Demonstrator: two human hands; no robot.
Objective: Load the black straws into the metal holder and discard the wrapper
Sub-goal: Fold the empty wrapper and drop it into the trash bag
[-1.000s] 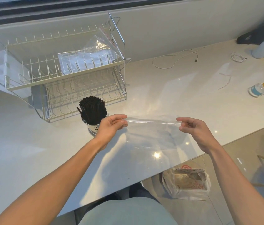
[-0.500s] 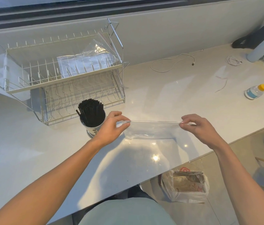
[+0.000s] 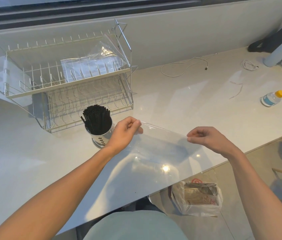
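Pinching each end, left hand (image 3: 125, 131) and right hand (image 3: 206, 138) stretch the wrapper (image 3: 162, 139) lengthwise left-to-right.

Bare forearms, no sleeves, pale green top (image 3: 133, 226)

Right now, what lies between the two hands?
In the head view, only the clear wrapper spans from left hand to right hand, above the countertop.

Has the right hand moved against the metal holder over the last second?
Yes. The right hand, pinching the wrapper, has dropped toward the counter's near edge, now lower than the left hand beside the holder.
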